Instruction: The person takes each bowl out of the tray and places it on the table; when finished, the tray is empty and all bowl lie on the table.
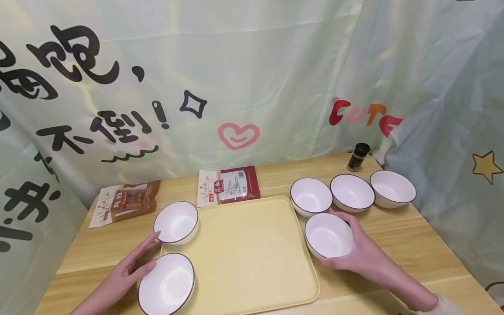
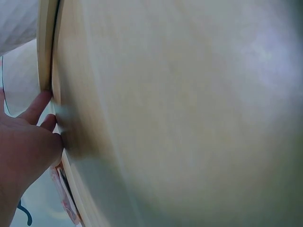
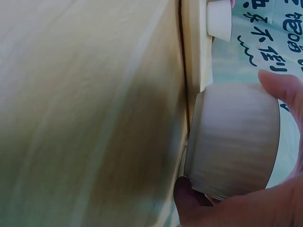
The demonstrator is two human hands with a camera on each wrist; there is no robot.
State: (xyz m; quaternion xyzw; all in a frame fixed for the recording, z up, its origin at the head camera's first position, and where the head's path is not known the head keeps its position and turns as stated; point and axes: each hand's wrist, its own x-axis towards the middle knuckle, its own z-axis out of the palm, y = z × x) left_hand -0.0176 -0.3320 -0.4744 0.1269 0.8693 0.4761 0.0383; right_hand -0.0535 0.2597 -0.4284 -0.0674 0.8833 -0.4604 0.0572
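The right hand (image 1: 364, 253) holds a white bowl (image 1: 328, 236) with a dark rim at the right edge of a pale yellow tray (image 1: 252, 253); its grip is closed around the bowl's side, thumb at the near side and fingers at the far side. Whether this bowl is lifted or rests there, I cannot tell. The left hand (image 1: 127, 273) has a wide grip, thumb and fingers spread: a fingertip is at the rim of the far left bowl (image 1: 176, 222), the thumb at the rim of the near left bowl (image 1: 167, 282). Both lie over the tray's left edge.

Beyond the held bowl, three more bowls (image 1: 352, 192) stand in a row on the wooden table (image 1: 413, 262), with a black-capped jar (image 1: 358, 158) behind them. A brown packet (image 1: 131, 201) and a red packet (image 1: 232, 187) lie along the back, before a printed curtain (image 1: 275, 78).
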